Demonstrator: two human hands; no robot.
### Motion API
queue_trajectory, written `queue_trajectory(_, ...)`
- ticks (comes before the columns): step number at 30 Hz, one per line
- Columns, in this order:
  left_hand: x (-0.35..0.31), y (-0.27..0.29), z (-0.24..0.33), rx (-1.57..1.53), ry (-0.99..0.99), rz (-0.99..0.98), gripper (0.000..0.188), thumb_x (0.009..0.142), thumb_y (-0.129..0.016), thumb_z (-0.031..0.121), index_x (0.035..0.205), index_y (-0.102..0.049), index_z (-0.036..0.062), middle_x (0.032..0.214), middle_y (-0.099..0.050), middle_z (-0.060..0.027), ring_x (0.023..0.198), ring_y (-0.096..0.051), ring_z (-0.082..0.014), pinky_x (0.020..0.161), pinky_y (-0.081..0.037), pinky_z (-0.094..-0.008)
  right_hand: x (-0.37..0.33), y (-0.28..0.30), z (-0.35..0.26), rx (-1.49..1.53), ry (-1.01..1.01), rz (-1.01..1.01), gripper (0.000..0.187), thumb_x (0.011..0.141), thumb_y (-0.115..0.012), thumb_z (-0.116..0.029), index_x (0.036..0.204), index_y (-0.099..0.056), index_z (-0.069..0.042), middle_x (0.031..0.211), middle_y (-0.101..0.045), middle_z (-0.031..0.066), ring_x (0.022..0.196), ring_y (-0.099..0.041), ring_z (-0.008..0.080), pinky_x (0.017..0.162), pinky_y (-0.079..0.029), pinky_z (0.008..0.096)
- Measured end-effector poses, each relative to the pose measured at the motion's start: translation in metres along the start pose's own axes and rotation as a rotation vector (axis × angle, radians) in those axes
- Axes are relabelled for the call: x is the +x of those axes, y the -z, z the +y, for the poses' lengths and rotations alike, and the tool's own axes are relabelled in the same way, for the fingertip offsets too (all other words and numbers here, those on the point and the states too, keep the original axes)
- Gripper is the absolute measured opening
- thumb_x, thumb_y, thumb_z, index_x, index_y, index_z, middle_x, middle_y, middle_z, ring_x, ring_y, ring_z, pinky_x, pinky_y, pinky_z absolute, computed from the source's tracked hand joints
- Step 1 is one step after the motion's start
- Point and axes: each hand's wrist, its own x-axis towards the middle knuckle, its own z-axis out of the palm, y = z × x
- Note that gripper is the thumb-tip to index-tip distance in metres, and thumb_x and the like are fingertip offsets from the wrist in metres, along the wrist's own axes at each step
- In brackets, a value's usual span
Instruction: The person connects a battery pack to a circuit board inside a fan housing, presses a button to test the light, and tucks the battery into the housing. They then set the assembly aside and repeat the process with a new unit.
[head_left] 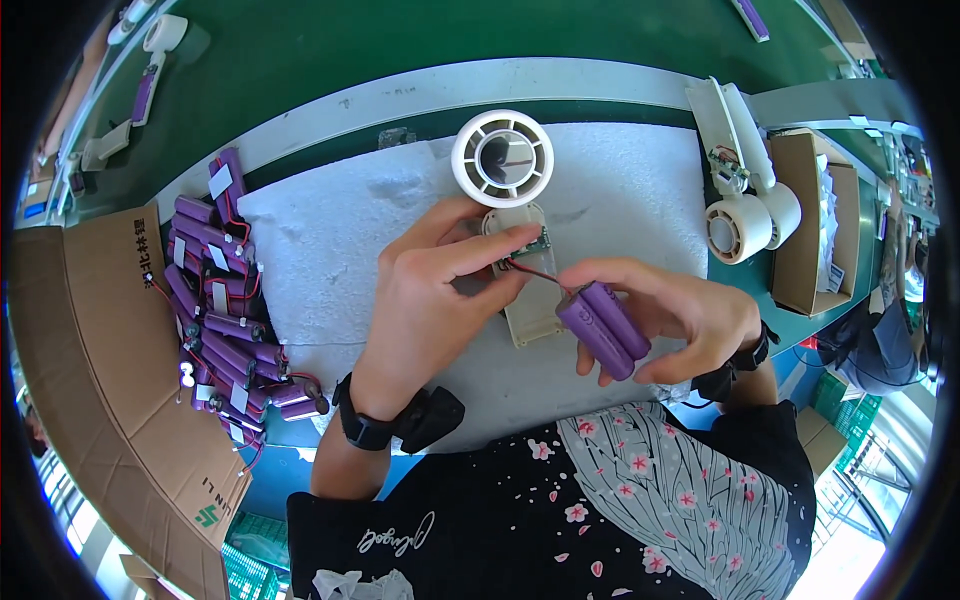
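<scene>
A white handheld fan [503, 160] lies on a foam sheet with its round grille at the far end and its handle shell [533, 322] toward me. My left hand [425, 280] grips the fan where grille and handle meet, thumb and forefinger at a small green circuit board [541, 241]. A purple two-cell battery pack [605, 330] is in my right hand [695, 310], tilted, over the right side of the handle. Thin red and dark wires [535, 271] run from the pack toward the board. The wire ends are hidden by my left fingers.
Purple battery packs [228, 350] with wires are heaped left of the white foam sheet [330, 240], beside a cardboard flap [120, 320]. At right lie other white fans [738, 228] and an open cardboard box [814, 225]. A grey rail [430, 92] crosses behind the foam.
</scene>
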Motion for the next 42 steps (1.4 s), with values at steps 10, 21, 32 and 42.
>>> queue_trajectory(10, -0.001, -0.007, -0.003, 0.114, -0.111, 0.078, 0.036, 0.068, -0.074, 0.000, 0.103, -0.075, 0.0103, 0.105, -0.066, -0.0104, 0.071, -0.067, -0.0179, 0.064, -0.055, -0.0293, 0.005, 0.000, -0.006, -0.812, 0.357, 0.137, 0.080, 0.061, -0.083, -0.007, 0.133, -0.049, -0.004, 0.122, -0.055, 0.0136, 0.107, -0.060, 0.0278, 0.090, -0.050, 0.0360)
queue_trajectory(21, 0.002, 0.004, 0.004, 0.139, -0.109, -0.005, 0.035, 0.071, -0.070, -0.003, 0.104, -0.074, 0.0061, 0.104, -0.070, -0.0163, 0.077, -0.071, -0.0225, 0.066, -0.056, -0.0281, 0.020, -0.020, 0.015, -0.957, 0.418, 0.329, 0.071, 0.057, -0.085, -0.008, 0.122, -0.056, -0.005, 0.120, -0.059, 0.0126, 0.106, -0.058, 0.0299, 0.088, -0.049, 0.0370)
queue_trajectory(32, 0.002, 0.006, 0.004, 0.146, -0.149, -0.018, 0.031, 0.074, -0.067, -0.001, 0.104, -0.074, 0.0064, 0.104, -0.069, -0.0188, 0.077, -0.071, -0.0286, 0.065, -0.055, -0.0306, 0.033, -0.025, 0.029, -1.163, 0.580, 0.404, 0.070, 0.057, -0.085, -0.005, 0.120, -0.055, -0.002, 0.121, -0.057, 0.0153, 0.106, -0.057, 0.0329, 0.089, -0.049, 0.0403)
queue_trajectory(42, 0.003, 0.006, 0.003, 0.163, -0.136, -0.016, 0.031, 0.074, -0.069, 0.000, 0.104, -0.074, 0.0075, 0.103, -0.070, -0.0176, 0.074, -0.071, -0.0271, 0.063, -0.055, -0.0296, 0.025, -0.038, 0.030, -1.225, 0.574, 0.464, 0.059, 0.058, -0.083, 0.000, 0.112, -0.059, 0.002, 0.123, -0.056, 0.0197, 0.103, -0.059, 0.0349, 0.084, -0.052, 0.0392)
